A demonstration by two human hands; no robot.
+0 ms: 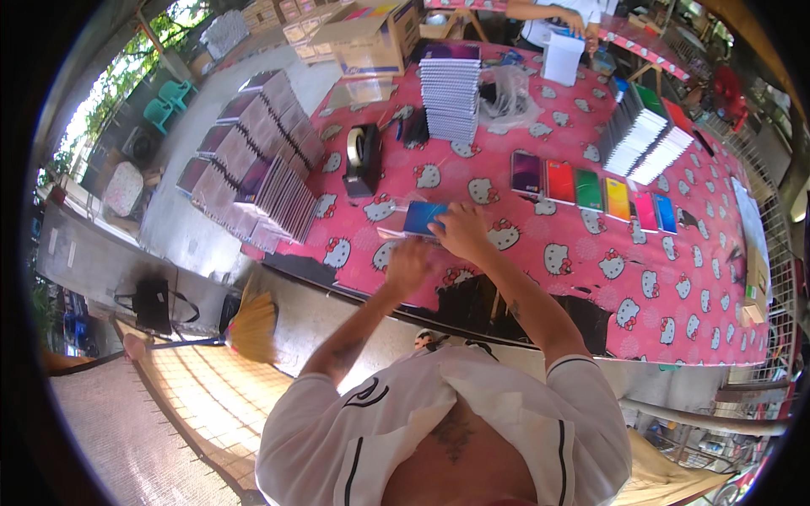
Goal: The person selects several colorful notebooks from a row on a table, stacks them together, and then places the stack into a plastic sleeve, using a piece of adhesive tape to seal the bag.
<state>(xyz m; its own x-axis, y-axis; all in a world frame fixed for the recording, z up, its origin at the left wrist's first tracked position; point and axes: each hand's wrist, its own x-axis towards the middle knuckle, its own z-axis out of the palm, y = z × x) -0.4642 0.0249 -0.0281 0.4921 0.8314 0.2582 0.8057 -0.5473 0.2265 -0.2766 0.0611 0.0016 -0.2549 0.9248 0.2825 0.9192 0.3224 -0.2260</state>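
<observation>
A small stack of notebooks with a blue cover (424,218) is near the front edge of the pink table. Its left end looks pale, perhaps clear wrap. My right hand (462,230) grips it at the right end, fingers curled over the cover. My left hand (408,264) is just below its near edge, smeared by motion, so its fingers are unclear. Beyond it to the left stands a black tape dispenser (364,160) with a roll of tape. To the right, a row of notebooks in several colours includes a green one (589,189) and a yellow one (616,197).
Wrapped notebook stacks (278,198) fill the table's left side. A tall spiral notebook stack (450,97) and clear plastic (510,97) stand farther back. More notebook stacks (645,139) are at the right. Across the table, another person's hands (574,24) hold white paper. A cardboard box (371,44) stands behind.
</observation>
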